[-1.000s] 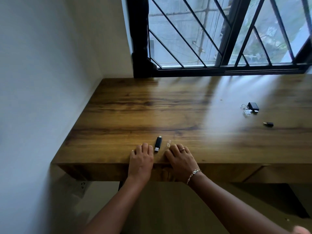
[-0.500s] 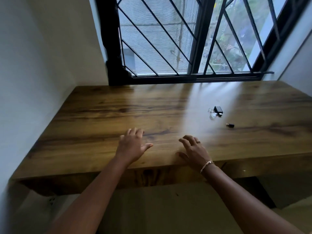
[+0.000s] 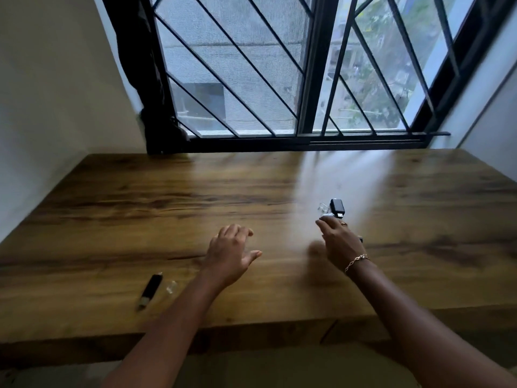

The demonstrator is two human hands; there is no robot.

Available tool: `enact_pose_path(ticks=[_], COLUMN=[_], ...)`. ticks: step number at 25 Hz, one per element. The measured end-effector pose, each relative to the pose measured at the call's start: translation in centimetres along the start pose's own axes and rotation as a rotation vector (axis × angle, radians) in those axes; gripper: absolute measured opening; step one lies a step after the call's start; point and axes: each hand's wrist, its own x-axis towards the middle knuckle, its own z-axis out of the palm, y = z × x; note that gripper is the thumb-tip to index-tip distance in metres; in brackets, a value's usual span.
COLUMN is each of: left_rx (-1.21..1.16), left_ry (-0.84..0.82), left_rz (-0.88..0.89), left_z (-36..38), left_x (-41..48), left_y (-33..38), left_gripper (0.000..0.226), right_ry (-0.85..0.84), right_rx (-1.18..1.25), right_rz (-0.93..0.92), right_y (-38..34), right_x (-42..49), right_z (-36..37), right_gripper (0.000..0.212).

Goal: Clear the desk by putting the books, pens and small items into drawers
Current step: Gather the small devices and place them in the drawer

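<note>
1. A wooden table (image 3: 195, 191) fills most of the view. A window (image 3: 313, 79) with black diagonal bars runs along its far edge, and pale walls stand to the left and right.
2. My left grip (image 3: 232, 253) hovers over the middle of the table, palm down. Its fingers are relaxed and wide apart, the thumb points right, and it holds nothing.
3. My right grip (image 3: 338, 242) is stretched farther out, to the right of the left one. Its fingers are loosely straight and open, and they hold nothing that I can see. It wears a ring and a chain bracelet (image 3: 356, 260) at the wrist.
4. Just beyond the right fingertips lies a small black device (image 3: 337, 208), with a small clear piece (image 3: 321, 207) just to its left. Blur keeps me from telling whether the fingertips touch either one.
5. A sliver of another small dark item (image 3: 361, 239) shows at the right side of my right grip, mostly hidden.
6. At the near left of the table lies a black stick (image 3: 151, 289), slanted, with its pale tip toward the near edge. A clear cap (image 3: 170, 288) sits just to its right. Both lie apart from my grips, just left of my left forearm.
</note>
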Motion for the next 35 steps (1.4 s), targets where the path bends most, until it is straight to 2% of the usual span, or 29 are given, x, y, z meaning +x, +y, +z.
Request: enact_pose_path(ticks=[3, 6, 10, 15, 20, 26, 30, 35], left_rx=[0.020, 0.028, 0.040, 0.069, 0.072, 0.303, 0.398, 0.409], left_ry=[-0.006, 0.007, 0.016, 0.025, -0.049, -0.227, -0.406, -0.437], left_rz=[-0.024, -0.035, -0.004, 0.147, 0.339, 0.555, 0.620, 0.640], left_z=[0.6, 1.0, 1.1, 1.7, 3.8, 6.8, 7.3, 7.5], left_x=[1.1, 2.1, 4.1, 9.5, 16.0, 22.0, 24.4, 25.6], left_y=[1.0, 1.8, 2.9, 5.0, 8.6, 12.7, 14.3, 14.9], left_gripper=[0.045, 0.044, 0.042, 0.038, 0.034, 0.043, 0.042, 0.035], right_ry=[-0.046, -0.116, -0.173, -0.132, 0.102, 0.148, 0.132, 0.172], right_rx=[-0.056, -0.135, -0.184, -0.060, 0.212, 0.382, 0.424, 0.617], right_rz=[-0.066, -0.160, -0.130, -0.096, 0.109, 0.419, 0.506, 0.606], right_y=[2.0, 2.8, 3.2, 3.5, 5.5, 7.6, 9.1, 10.2], right_x=[2.4, 4.1, 4.9, 5.2, 4.0, 3.5, 2.8, 2.1], right_z=[-0.2, 0.2, 1.0, 1.0, -0.6, -2.2, -1.9, -1.6], right_gripper=[0.045, 0.033, 0.031, 0.027, 0.027, 0.021, 0.030, 0.018])
